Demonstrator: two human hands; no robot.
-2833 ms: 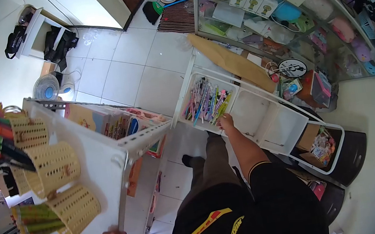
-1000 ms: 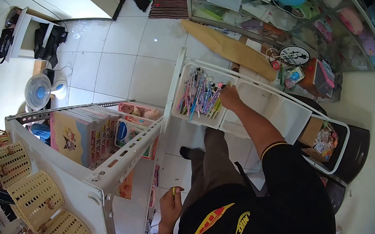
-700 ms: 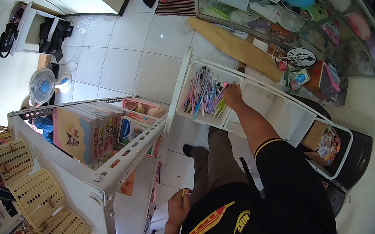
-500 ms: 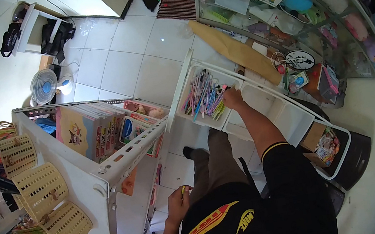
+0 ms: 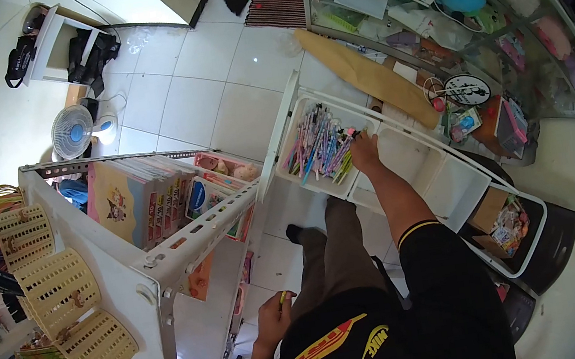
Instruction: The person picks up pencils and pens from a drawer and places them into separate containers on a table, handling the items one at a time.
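Well, the pens (image 5: 318,144) lie heaped in the end bin (image 5: 338,190), with the right hand (image 5: 366,153) over the side next to the middle bin (image 5: 403,156), its bent fingers at the heap's edge; whether they grip a pen, I cannot tell. Well apart, the left hand (image 5: 275,322) is curled round a small yellow thing (image 5: 281,298). Beyond the third bin (image 5: 466,191), a box (image 5: 489,213) and packets (image 5: 512,226) sit together

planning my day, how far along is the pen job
Done: the drawer is pulled open. In hand: the right hand is at the pens; the left hand holds a small yellow-green item. To go, probably: more picking, since many lie loose.
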